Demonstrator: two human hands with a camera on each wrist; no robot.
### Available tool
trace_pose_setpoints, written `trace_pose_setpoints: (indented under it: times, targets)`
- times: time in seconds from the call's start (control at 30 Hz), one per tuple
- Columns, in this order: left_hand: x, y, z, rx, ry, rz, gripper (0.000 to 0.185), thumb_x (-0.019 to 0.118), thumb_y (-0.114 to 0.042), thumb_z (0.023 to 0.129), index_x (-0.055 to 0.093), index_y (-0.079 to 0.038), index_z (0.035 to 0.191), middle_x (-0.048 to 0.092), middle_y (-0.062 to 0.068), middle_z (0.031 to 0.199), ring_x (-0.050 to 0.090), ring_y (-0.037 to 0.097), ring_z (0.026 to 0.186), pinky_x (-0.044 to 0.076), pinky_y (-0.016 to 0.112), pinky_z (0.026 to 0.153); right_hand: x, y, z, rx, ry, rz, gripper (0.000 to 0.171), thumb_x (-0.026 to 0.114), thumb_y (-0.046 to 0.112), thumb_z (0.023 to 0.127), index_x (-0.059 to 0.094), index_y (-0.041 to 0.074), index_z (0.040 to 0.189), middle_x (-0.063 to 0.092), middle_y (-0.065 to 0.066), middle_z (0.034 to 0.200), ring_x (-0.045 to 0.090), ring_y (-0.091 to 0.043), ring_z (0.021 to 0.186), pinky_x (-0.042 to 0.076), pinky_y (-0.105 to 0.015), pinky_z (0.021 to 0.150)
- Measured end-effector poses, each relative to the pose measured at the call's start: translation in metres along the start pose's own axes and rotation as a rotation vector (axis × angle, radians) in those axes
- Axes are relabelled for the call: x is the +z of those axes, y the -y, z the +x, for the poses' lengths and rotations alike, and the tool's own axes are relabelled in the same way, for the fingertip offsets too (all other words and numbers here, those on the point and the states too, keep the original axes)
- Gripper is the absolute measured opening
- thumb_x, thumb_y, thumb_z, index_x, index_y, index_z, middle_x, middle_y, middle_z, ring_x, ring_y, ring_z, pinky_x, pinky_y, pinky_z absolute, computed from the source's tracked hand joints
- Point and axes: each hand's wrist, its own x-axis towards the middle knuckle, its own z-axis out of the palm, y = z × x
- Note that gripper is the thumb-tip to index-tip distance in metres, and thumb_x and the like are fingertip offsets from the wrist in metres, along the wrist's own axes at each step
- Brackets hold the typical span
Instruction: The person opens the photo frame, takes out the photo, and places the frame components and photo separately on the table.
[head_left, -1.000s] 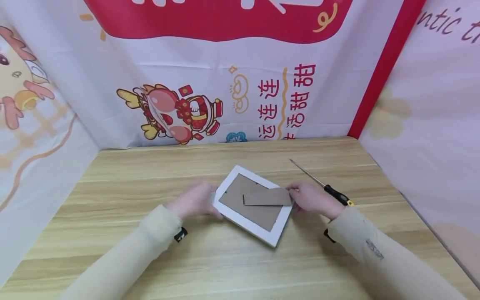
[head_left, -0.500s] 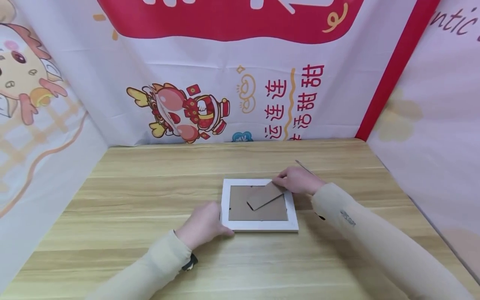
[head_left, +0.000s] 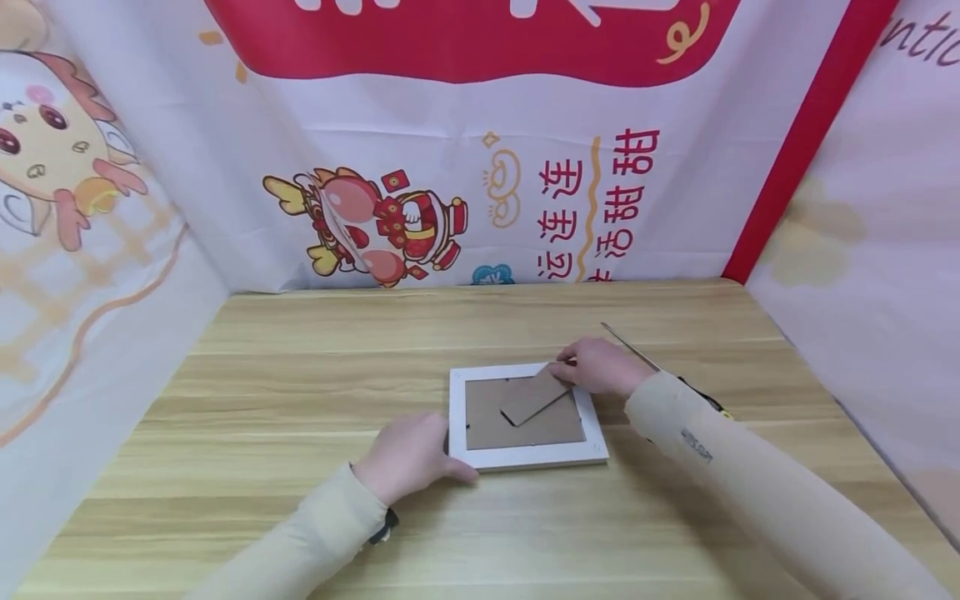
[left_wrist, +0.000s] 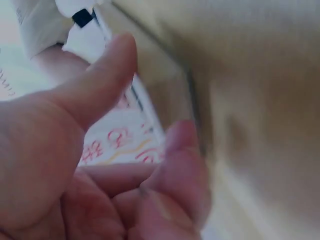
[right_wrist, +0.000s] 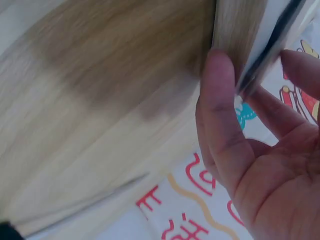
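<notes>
A white picture frame (head_left: 525,457) lies face down on the wooden table (head_left: 300,375), its brown cardboard backing (head_left: 487,412) up and a cardboard stand flap (head_left: 536,398) angled across it. My left hand (head_left: 412,454) grips the frame's near left corner, thumb along the front edge. In the blurred left wrist view, thumb and fingers of the left hand (left_wrist: 75,150) bracket the frame's edge (left_wrist: 150,115). At the far right corner, my right hand (head_left: 596,367) pinches the frame. In the right wrist view, the right hand (right_wrist: 250,165) has thumb and fingers on either side of the frame's rim (right_wrist: 260,55).
A screwdriver (head_left: 628,345) lies just behind my right hand, its black and yellow handle partly hidden by the sleeve. Printed cloth banners (head_left: 450,167) wall in the table at the back and on both sides.
The frame has turned from a diagonal lie to square with the table's front edge. My left hand slid to the near left corner, my right hand to the far right corner.
</notes>
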Motion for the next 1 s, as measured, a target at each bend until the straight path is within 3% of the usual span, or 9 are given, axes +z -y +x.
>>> trace_pose_setpoints:
  times: [0.1,0.17,0.27,0.33,0.4,0.53,0.67,0.87,1.0]
  targets:
    - [-0.02,0.009,0.005,0.011,0.021,0.01,0.039,0.086,-0.045,0.072,0.065,-0.013,0.078,0.05,-0.003,0.058,0.043,0.012,0.052,0.038,0.03,0.048,-0.009,-0.005,-0.007,-0.026,-0.043,-0.018,0.054,0.059,0.042,0.099,0.059,0.003,0.136,0.057,-0.017,0.139,0.05,-0.038,0.129,0.038,-0.053,0.107]
    - [-0.033,0.017,0.011,0.025,0.023,0.008,0.043,0.086,-0.043,0.074,0.072,-0.006,0.093,0.06,0.001,0.067,0.053,0.015,0.06,0.046,0.032,0.055,-0.018,-0.013,-0.013,-0.057,-0.099,-0.049,0.053,0.06,0.039,0.099,0.059,0.0,0.135,0.059,-0.02,0.134,0.051,-0.041,0.126,0.038,-0.055,0.105]
    - [-0.044,0.028,0.021,0.06,0.043,-0.02,0.069,0.086,-0.041,0.074,0.066,-0.002,0.127,0.072,0.014,0.104,0.067,0.025,0.094,0.054,0.041,0.083,-0.032,-0.03,-0.026,-0.063,-0.183,-0.101,0.046,0.064,0.029,0.096,0.062,-0.004,0.128,0.068,-0.022,0.113,0.063,-0.039,0.104,0.046,-0.055,0.094]
    - [-0.045,0.034,0.027,0.088,0.075,-0.022,0.085,0.087,-0.042,0.072,0.055,0.0,0.139,0.062,0.015,0.131,0.058,0.03,0.121,0.045,0.045,0.102,-0.04,-0.045,-0.034,-0.036,-0.209,-0.133,0.041,0.066,0.023,0.095,0.064,-0.006,0.124,0.069,-0.021,0.101,0.064,-0.034,0.09,0.049,-0.053,0.085]
    - [-0.042,0.038,0.032,0.11,0.122,-0.021,0.092,0.088,-0.044,0.071,0.05,0.001,0.143,0.052,0.016,0.144,0.047,0.032,0.133,0.037,0.047,0.109,-0.045,-0.059,-0.042,0.016,-0.203,-0.128,0.04,0.066,0.02,0.094,0.064,-0.008,0.123,0.069,-0.022,0.099,0.063,-0.033,0.087,0.05,-0.053,0.082]
    - [-0.031,0.042,0.037,0.122,0.186,-0.007,0.105,0.09,-0.046,0.066,0.042,0.001,0.147,0.04,0.019,0.152,0.037,0.035,0.139,0.029,0.047,0.114,-0.046,-0.085,-0.056,0.087,-0.172,-0.115,0.043,0.067,0.019,0.093,0.062,-0.012,0.122,0.066,-0.028,0.108,0.063,-0.038,0.095,0.049,-0.056,0.086]
    - [-0.022,0.042,0.04,0.132,0.203,-0.012,0.113,0.091,-0.044,0.067,0.034,0.004,0.151,0.033,0.022,0.155,0.033,0.036,0.141,0.028,0.047,0.114,-0.038,-0.102,-0.068,0.13,-0.133,-0.155,0.045,0.074,0.023,0.088,0.066,-0.009,0.118,0.067,-0.027,0.108,0.063,-0.041,0.097,0.049,-0.056,0.085]
    - [-0.017,0.043,0.042,0.128,0.206,-0.031,0.116,0.09,-0.044,0.068,0.028,0.003,0.154,0.027,0.021,0.158,0.024,0.039,0.145,0.024,0.049,0.116,-0.027,-0.112,-0.078,0.179,-0.106,-0.156,0.032,0.079,0.02,0.082,0.071,0.001,0.105,0.067,-0.018,0.102,0.061,-0.035,0.091,0.051,-0.053,0.078]
    - [-0.015,0.044,0.045,0.128,0.218,-0.044,0.113,0.089,-0.044,0.07,0.029,0.001,0.154,0.027,0.017,0.159,0.023,0.039,0.145,0.023,0.05,0.116,-0.026,-0.114,-0.083,0.189,-0.128,-0.138,0.025,0.074,0.015,0.085,0.069,-0.002,0.103,0.067,-0.02,0.099,0.062,-0.038,0.092,0.05,-0.055,0.077]
